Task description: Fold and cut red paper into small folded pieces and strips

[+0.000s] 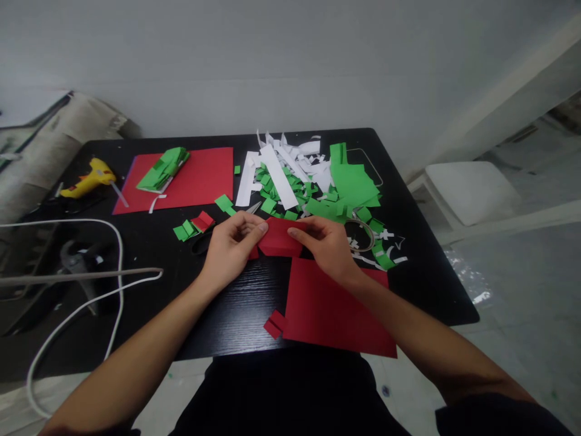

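Paper (280, 239) sits creased, pinched in left hand (231, 245) and right hand (330, 245); red scraps (275, 324) look cut, near sheet (333, 312) seems uncut.

We see black clothing (290, 393), a black right sleeve (494, 416) ending short near the elbow (454, 384), bare forearms (152, 339), bare hands (229, 248).

Dim, grey, mostly flat. Pale sheen on table (240, 309) toward front edge; white glints on plastic (481, 297), far right. Slightly soft at centre, smeared toward sides; wide-angle stretching at edges.
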Available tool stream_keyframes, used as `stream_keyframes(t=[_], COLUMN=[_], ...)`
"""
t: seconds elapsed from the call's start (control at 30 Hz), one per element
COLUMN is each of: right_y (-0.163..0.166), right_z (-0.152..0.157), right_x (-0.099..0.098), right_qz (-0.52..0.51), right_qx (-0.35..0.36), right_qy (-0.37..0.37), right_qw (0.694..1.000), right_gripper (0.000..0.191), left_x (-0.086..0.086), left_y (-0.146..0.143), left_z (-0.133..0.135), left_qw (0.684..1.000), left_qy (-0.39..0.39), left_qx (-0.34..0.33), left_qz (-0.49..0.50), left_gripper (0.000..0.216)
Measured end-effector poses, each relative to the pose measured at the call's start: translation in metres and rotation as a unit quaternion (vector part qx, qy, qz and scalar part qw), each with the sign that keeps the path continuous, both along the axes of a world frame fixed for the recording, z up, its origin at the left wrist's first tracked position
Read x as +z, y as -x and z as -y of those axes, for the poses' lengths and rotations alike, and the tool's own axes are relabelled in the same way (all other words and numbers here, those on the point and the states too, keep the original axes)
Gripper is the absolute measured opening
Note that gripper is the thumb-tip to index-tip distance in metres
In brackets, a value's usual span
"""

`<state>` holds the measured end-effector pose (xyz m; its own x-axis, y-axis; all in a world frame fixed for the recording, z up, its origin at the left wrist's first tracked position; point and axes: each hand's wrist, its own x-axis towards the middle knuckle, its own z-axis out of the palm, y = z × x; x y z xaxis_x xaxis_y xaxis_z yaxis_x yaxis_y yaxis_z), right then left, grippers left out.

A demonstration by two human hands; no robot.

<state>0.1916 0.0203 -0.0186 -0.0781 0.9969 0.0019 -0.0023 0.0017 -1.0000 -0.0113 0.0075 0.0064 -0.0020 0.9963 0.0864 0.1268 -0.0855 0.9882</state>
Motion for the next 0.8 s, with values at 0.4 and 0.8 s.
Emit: stream_keyframes(t=[0.4, 0.8], right_y=[-0.0005, 0.0003], right_z=[0.0013, 0.0036], right_x=[0.0017, 0.0041], right_qz=[0.013, 0.011], right_qx=[0.012, 0.015], right_qy=[-0.002, -0.003], right_qw=[1.000, 1.000], right_gripper=[0.027, 0.025], left_x=[-0.0023, 0.0005], left_y=[0.0016, -0.0003], left_z=[-0.0016, 0.0020], left_qw=[1.000, 1.000], left_qy=[0.002, -0.015], left_qx=[-0.009, 0.016], left_qz=[-0.015, -0.016], left_gripper=[0.019, 0.015])
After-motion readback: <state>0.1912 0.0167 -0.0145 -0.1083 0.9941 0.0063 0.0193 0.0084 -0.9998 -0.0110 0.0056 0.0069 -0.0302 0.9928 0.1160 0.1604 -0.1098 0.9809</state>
